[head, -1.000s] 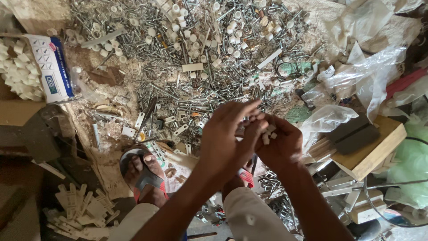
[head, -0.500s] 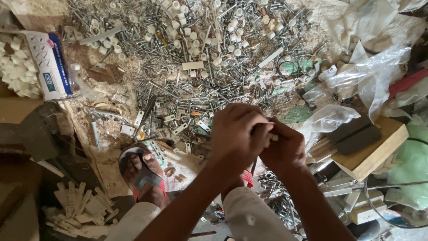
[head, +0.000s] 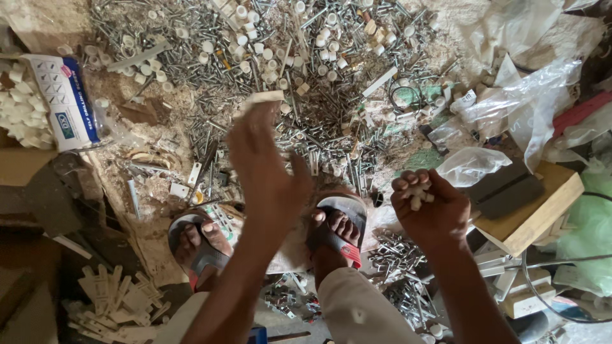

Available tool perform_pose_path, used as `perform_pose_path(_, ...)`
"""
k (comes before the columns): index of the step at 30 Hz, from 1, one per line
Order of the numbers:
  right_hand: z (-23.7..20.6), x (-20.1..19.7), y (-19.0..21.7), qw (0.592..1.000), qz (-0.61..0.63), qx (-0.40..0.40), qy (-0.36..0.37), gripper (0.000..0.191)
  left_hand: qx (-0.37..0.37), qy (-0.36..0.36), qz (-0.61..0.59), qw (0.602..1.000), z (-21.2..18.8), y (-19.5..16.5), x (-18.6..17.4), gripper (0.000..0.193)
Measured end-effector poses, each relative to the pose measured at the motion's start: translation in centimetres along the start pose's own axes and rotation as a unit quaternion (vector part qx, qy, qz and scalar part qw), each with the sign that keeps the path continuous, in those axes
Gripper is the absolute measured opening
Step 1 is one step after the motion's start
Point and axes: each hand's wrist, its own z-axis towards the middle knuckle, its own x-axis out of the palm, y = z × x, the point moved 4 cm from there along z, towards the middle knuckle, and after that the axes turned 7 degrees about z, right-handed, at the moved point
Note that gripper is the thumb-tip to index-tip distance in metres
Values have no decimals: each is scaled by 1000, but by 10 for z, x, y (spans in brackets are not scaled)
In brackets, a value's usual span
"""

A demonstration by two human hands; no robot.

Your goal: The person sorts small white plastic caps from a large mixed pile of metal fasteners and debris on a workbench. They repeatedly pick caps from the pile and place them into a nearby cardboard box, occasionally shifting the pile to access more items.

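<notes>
White plugs, far left: a heap of small plastic pieces is seen at the left edge of the floor, beside a printed blue-and-white carton lying on its side.
Plastic strips: a pale pile of flat toothed strips is found near the bottom-left corner of the floor.
Left hand: the left hand is stretched out over the floor with fingers spread and straight — nothing is gripped in it, and its fingertips are held above the near edge of the screw pile.
Screw pile: a wide scatter of metal screws mixed with white plastic caps is spread over the dusty floor along its top edge, in the middle.
Feet: two sandalled feet are planted on the floor below the pile, between the two forearms.
Right hand: the right hand is curled shut on a small bunch of white plastic pieces, which are seen poking out between the bent fingers — it is held well apart from the left hand, to the right of the feet.
Loose screws: a smaller cluster of screws lies just below the right hand.
Bags: crumpled clear plastic bags are piled toward the top-right corner.
Wooden block: a pale wooden block with a dark slab on it lies at the right edge.
</notes>
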Motion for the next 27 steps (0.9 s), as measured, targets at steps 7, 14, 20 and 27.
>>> perform_pose_path(7,1,6,-4,999,-30,7,13,29,105,101,-56,988,-7,-32,98,24)
perform_pose_path(14,2,5,-8,1000,-21,10,7,29,136,130,15,982,-3,-13,137,17)
perform_pose_path(20,0,1,-1,999,-23,14,18,28,139,153,16,978,-8,-11,135,6)
perform_pose_path(27,-3,-4,-5,1000,-29,10,2,31,190,164,28,968,-3,-3,123,3)
